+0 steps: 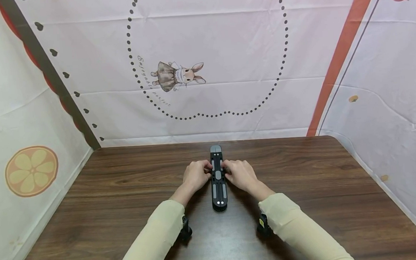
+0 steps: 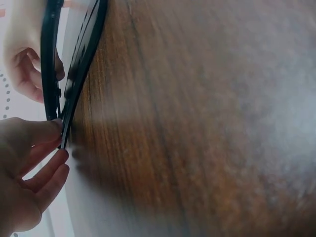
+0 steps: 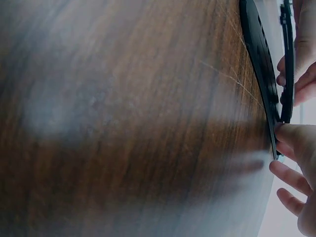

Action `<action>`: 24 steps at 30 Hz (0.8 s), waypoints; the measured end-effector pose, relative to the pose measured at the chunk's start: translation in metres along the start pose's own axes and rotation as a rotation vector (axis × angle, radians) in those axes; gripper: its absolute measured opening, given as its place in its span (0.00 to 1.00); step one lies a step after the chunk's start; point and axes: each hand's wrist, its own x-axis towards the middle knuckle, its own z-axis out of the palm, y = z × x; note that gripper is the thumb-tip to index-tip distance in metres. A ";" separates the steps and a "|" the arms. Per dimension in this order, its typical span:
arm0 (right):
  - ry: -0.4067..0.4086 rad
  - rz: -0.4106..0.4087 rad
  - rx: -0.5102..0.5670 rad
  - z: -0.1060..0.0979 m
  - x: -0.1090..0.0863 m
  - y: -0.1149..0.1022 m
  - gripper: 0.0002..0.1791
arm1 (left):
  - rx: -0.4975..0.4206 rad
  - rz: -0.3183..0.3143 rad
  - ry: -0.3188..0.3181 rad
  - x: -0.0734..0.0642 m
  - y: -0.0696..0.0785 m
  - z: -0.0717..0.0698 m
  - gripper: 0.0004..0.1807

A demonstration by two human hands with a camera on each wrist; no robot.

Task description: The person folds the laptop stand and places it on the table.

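A narrow black folding laptop stand [image 1: 219, 193] with grey pads lies lengthwise away from me on the table. My left hand [image 1: 196, 175] grips its left side with thumb and fingertips, and my right hand [image 1: 242, 174] does the same from the right. Seen from the left wrist, the stand [image 2: 81, 64] shows two bars parted in a narrow V, meeting near the left hand's [image 2: 29, 168] thumb. The right wrist view shows the same wedge in the stand [image 3: 259, 54], with the right hand's [image 3: 298, 168] thumb and fingers at its narrow end.
Dark wood-grain table [image 1: 125, 182] lies under both hands. Behind it hangs a white printed cloth [image 1: 239, 56] with a rabbit figure, and similar cloth lines both sides. A small black camera [image 1: 185, 229] sits at the left wrist, another camera [image 1: 264, 225] at the right.
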 end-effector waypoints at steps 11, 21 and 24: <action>-0.026 -0.024 -0.005 0.001 -0.003 0.002 0.16 | 0.080 0.024 -0.061 -0.001 0.000 -0.002 0.11; -0.134 -0.006 0.023 -0.004 -0.006 0.003 0.17 | 0.094 0.038 -0.109 -0.005 0.000 -0.005 0.13; -0.190 0.019 0.018 -0.006 -0.007 0.002 0.18 | 0.104 0.046 -0.115 -0.008 0.000 -0.007 0.15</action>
